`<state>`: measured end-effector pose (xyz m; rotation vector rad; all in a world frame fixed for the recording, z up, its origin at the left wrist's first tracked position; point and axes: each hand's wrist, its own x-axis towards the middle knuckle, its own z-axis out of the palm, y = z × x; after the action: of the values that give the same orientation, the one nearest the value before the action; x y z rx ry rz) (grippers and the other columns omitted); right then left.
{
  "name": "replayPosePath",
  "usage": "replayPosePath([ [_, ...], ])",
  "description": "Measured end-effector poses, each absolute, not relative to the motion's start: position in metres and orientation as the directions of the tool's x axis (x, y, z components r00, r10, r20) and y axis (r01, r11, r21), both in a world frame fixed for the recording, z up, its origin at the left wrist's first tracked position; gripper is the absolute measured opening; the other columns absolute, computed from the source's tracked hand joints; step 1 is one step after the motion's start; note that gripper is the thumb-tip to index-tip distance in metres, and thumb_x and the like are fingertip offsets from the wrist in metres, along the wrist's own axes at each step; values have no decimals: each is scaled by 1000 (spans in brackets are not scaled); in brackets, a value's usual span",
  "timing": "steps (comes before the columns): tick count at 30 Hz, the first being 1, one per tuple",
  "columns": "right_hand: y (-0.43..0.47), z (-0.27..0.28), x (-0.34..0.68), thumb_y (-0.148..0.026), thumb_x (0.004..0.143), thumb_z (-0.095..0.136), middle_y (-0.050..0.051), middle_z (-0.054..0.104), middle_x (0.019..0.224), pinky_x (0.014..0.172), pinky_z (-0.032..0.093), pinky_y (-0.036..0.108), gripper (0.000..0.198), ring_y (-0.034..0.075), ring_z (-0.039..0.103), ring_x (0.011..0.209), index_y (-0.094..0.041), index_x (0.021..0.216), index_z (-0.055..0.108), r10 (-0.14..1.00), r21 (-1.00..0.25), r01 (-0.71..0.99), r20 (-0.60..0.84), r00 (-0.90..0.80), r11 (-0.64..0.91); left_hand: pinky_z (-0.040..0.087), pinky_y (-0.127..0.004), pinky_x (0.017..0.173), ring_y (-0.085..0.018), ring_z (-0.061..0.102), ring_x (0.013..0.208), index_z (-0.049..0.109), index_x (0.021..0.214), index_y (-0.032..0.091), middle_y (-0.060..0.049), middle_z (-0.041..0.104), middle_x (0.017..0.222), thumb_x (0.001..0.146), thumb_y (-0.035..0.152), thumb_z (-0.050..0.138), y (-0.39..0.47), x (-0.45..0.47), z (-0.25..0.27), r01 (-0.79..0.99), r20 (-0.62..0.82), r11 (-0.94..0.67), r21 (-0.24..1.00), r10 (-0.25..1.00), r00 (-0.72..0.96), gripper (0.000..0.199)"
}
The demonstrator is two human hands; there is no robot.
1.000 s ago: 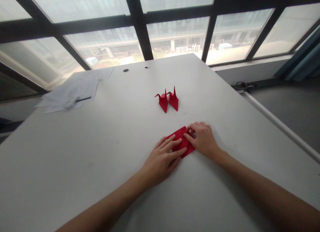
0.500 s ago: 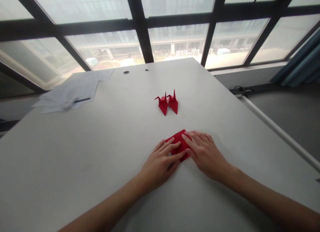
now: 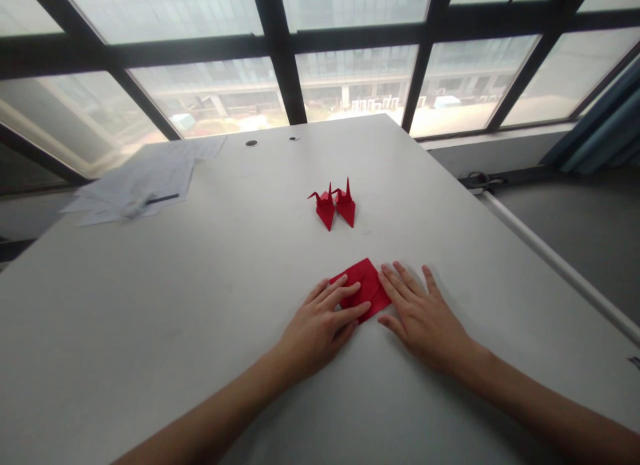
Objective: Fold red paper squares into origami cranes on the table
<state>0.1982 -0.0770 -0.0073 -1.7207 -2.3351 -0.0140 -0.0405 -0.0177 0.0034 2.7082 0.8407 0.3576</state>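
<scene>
A folded square of red origami paper (image 3: pixel 371 284) lies flat on the table in front of me, with crease lines showing on its top. My left hand (image 3: pixel 325 321) rests on its left side, fingers spread and pressing it down; they cover part of the paper. At the right edge of the sheet is my right hand (image 3: pixel 420 311), its fingers stretched out and spread, the fingertips at the paper's side. Beyond the paper stand two red paper cranes, the left crane (image 3: pixel 325 213) and the right crane (image 3: pixel 346 208), side by side.
Loose white sheets (image 3: pixel 145 175) lie at the far left of the white table (image 3: pixel 210 305), with a dark pen (image 3: pixel 163 198) on them. Two round holes are near the far edge. Behind is a window with dark frames; a blue curtain (image 3: pixel 595 115) hangs at the right.
My right hand has slid right, off the top of the red paper to its edge, and its fingers have spread. My left hand stays in place on the paper.
</scene>
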Motion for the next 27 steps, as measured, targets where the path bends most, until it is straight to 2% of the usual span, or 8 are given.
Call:
replayPosePath([
  [2,-75,-5,195,-47,100,42,14,27,161,120,12,65,71,32,21,151,-16,159,16,931,-146,933,214,-295,329,30,-50,120,-24,41,143,60,133,39,-1,53,147,97,29,55,-17,-40,3,508,158,-795,333,578,801,37],
  [6,-70,-4,188,-45,100,44,10,29,161,122,15,60,69,27,16,152,-17,158,20,881,-181,864,165,-443,469,30,-51,120,-25,42,142,60,134,38,-1,53,147,97,29,55,-16,-40,2,499,164,-807,316,564,809,37],
  [10,-69,-9,186,-49,99,44,11,27,162,122,12,61,70,27,16,152,-15,157,23,887,-191,866,122,-446,462,28,-54,120,-27,35,146,54,138,35,-2,48,152,98,26,53,-19,-38,2,480,163,-827,294,538,827,41],
  [15,-70,-11,186,-51,97,49,12,26,162,120,9,65,75,30,16,152,-18,158,20,891,-204,868,146,-429,452,27,-54,122,-27,32,148,38,148,20,-10,49,150,97,23,52,-24,-35,4,511,150,-777,368,592,792,53],
  [22,-69,-9,184,-50,99,47,9,27,161,120,8,67,70,30,18,152,-22,158,22,896,-210,871,136,-423,443,27,-53,122,-27,32,148,53,137,22,-7,51,149,101,28,46,-25,-35,4,491,182,-825,281,548,816,37],
  [27,-69,-8,183,-54,99,44,9,23,162,119,4,68,70,32,14,152,-16,156,27,898,-183,879,116,-425,440,33,-50,120,-28,46,135,60,130,20,-11,58,133,99,29,51,-30,-33,12,546,202,-800,249,594,778,34],
])
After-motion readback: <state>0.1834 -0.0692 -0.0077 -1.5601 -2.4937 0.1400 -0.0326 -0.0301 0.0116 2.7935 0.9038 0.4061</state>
